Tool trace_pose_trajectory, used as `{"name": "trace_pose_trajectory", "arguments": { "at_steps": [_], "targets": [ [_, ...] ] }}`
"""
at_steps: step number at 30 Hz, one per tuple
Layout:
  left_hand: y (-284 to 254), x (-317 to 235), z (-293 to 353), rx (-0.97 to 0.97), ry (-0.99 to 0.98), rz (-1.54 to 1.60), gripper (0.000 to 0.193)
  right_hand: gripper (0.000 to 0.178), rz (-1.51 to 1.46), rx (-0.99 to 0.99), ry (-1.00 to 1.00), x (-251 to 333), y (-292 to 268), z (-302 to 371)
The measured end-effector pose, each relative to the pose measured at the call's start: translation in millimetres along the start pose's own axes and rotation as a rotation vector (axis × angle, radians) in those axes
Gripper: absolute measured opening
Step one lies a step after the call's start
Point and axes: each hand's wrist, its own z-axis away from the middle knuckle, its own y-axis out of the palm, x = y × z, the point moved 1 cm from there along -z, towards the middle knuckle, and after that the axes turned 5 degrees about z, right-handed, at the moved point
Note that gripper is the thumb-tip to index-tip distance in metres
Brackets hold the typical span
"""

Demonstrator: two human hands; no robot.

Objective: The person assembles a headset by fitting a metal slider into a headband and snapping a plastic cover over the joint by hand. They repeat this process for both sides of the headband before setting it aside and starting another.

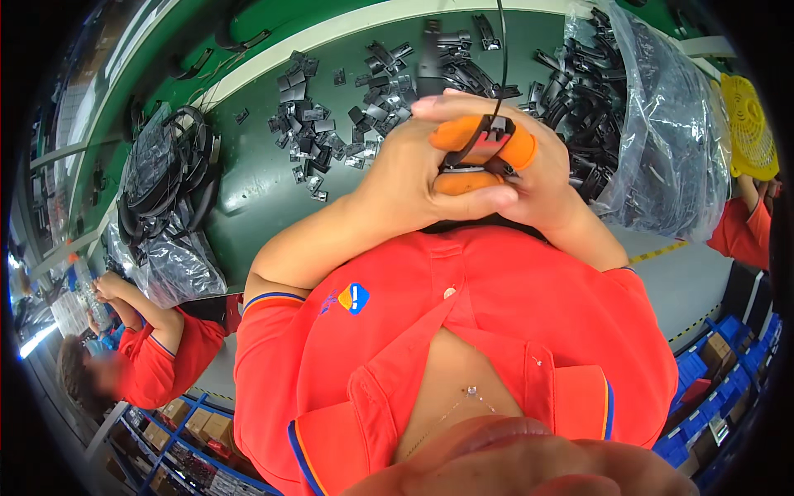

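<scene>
My left hand (pixel 405 169) and my right hand (pixel 542 161) are closed together in front of my chest, above the green table (pixel 256 178). Orange finger covers (pixel 519 149) show on fingers between them. Both hands grip a small black part (pixel 496 132), mostly hidden by the fingers, so its kind is unclear. A thin black cable (pixel 503 58) runs from the top of the view down to it. Beyond my hands, small black plastic pieces (pixel 306 124) lie scattered, with longer curved black pieces (pixel 471 76) beside them.
Black curved parts fill a clear plastic bag (pixel 670 140) at right. Black headband-like loops (pixel 178 157) lie on plastic at left. A yellow fan (pixel 751 124) stands far right. Co-workers in red sit at left (pixel 165 355) and right (pixel 744 231). Blue bins (pixel 711 397) stand behind.
</scene>
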Motion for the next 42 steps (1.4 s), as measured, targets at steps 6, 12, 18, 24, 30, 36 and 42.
{"name": "trace_pose_trajectory", "arguments": {
  "at_steps": [6, 12, 18, 24, 30, 36, 42],
  "targets": [
    [11, 12, -1, -0.257, -0.045, 0.156, 0.039, 0.025, -0.236, -0.210, 0.324, 1, 20, 10],
    [-10, 7, -1, -0.133, -0.141, 0.083, 0.050, 0.024, -0.468, -0.082, 0.435, 4, 16, 4],
    [-20, 8, 4, 0.133, -0.065, 0.276, 0.057, 0.029, -0.247, 0.095, 0.302, 9, 1, -8],
    [-5, -1, 6, -0.017, -0.029, 0.001, 0.042, 0.028, -0.035, 0.074, 0.046, 3, 7, 1],
    [5, 7, 2, -0.218, -0.024, -0.120, 0.032, 0.021, -0.373, -0.050, 0.347, 7, 17, 12],
    [-5, 6, -2, -0.131, 0.022, -0.029, 0.050, 0.026, -0.592, -0.245, 0.428, 8, 17, 1],
    [-12, 15, 6, -0.137, 0.088, -0.084, 0.044, 0.034, -0.667, -0.138, 0.533, 6, 11, -1]
  ]
}}
